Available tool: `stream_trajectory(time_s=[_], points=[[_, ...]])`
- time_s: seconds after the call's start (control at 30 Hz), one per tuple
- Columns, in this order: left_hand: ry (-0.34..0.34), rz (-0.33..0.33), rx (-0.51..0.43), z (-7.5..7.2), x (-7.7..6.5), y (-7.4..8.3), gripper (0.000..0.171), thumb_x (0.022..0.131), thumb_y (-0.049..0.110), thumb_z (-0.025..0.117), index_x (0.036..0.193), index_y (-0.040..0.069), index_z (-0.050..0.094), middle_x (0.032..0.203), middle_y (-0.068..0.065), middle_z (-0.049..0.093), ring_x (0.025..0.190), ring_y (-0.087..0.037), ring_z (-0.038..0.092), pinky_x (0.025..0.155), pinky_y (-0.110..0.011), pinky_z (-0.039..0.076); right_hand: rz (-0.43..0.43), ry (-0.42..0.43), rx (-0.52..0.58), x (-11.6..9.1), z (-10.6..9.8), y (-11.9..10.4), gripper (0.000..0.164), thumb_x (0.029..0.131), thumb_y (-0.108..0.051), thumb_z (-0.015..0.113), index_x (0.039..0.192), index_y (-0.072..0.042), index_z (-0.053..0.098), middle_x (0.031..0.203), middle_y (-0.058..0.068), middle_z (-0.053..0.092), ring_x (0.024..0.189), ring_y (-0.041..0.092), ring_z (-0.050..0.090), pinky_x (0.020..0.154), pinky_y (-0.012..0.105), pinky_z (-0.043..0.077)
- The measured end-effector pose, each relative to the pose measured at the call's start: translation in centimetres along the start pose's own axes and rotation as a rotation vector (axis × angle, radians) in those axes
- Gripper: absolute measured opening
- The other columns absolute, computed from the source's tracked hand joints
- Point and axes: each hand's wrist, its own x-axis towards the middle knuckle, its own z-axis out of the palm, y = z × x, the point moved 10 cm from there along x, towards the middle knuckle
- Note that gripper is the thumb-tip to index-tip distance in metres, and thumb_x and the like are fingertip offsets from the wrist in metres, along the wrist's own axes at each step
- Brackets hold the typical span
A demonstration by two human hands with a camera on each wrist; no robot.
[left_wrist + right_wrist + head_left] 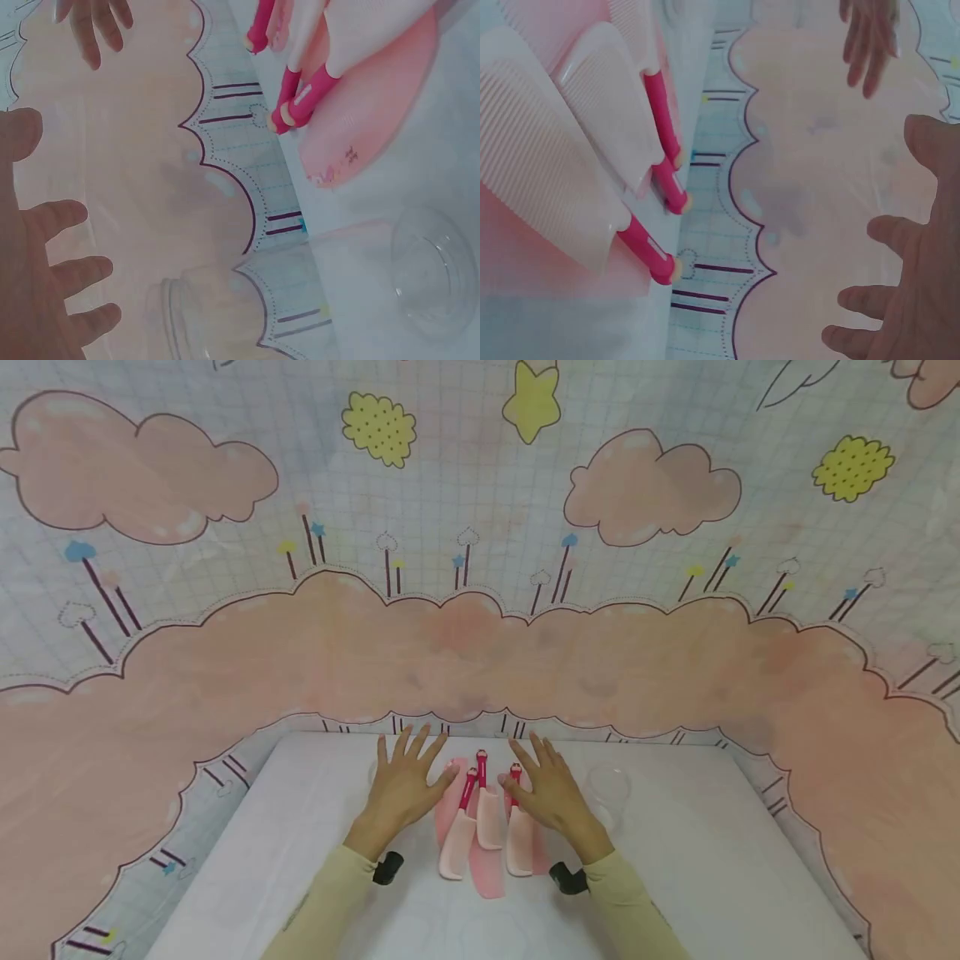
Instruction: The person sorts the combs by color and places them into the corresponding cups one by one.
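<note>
Patterned backdrop point(480, 664), the largest element: pale grid above a broad pink-orange scalloped band, with printed clouds and yellow shapes. Below it, the white surface point(247, 860) bears all the objects. Two forearms in pale yellow sleeves point(330, 902) extend over it, a dark device point(388, 868) at each wrist.

Left hand point(403, 789) and right hand point(553, 792): both released, palms down with fingers spread, raised on either side of the central group, thumbs inward. A transparent round container point(609, 783) stands beyond the right hand; a second point(435, 281), near the left hand, shows its circular base in the left wrist view.

Between the hands lie three combs point(489, 818) at the middle of the surface, handles toward the backdrop. Each has a broad, pale pink blade — fine parallel teeth, seen as close ribbing in the right wrist view — and a slim magenta handle point(646, 251). The middle comb lies farthest back; the left one slants. Beneath them, flat, deeper-pink pieces point(489, 875) with rounded ends, one bearing a small printed motif point(349, 154). Smallest: the pale tips point(678, 268) of the handles.
</note>
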Motion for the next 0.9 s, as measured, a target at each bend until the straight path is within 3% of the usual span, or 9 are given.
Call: stream_trajectory(time_s=[0.4, 0.67, 0.9], points=[[0.042, -0.057, -0.034, -0.6, -0.6, -1.9, 0.070, 0.094, 0.058, 0.050, 0.152, 0.022, 0.037, 0.160, -0.012, 0.033, 0.150, -0.038, 0.022, 0.119, -0.069, 0.006, 0.050, 0.019, 0.117, 0.0, 1.1, 1.6, 0.071, 0.096, -0.055, 0.050, 0.155, -0.023, 0.029, 0.162, 0.015, 0.025, 0.148, 0.041, 0.027, 0.110, 0.068, 0.033], [0.077, -0.101, -0.118, -0.6, -1.1, -4.2, 0.074, 0.093, 0.056, 0.053, 0.154, 0.019, 0.033, 0.160, -0.013, 0.031, 0.149, -0.038, 0.021, 0.119, -0.067, 0.009, 0.058, 0.048, 0.236, 0.4, 1.8, 2.6, 0.069, 0.095, -0.046, 0.056, 0.154, -0.020, 0.032, 0.159, 0.019, 0.032, 0.143, 0.045, 0.035, 0.109, 0.070, 0.033], [0.111, -0.145, -0.334, -0.5, -1.7, -5.9, 0.082, 0.089, 0.050, 0.063, 0.154, 0.014, 0.029, 0.160, -0.016, 0.029, 0.148, -0.039, 0.024, 0.117, -0.065, 0.024, 0.063, 0.087, 0.308, 0.6, 2.3, 3.2, 0.066, 0.095, -0.040, 0.060, 0.151, -0.014, 0.037, 0.154, 0.019, 0.040, 0.141, 0.042, 0.039, 0.113, 0.063, 0.034]])
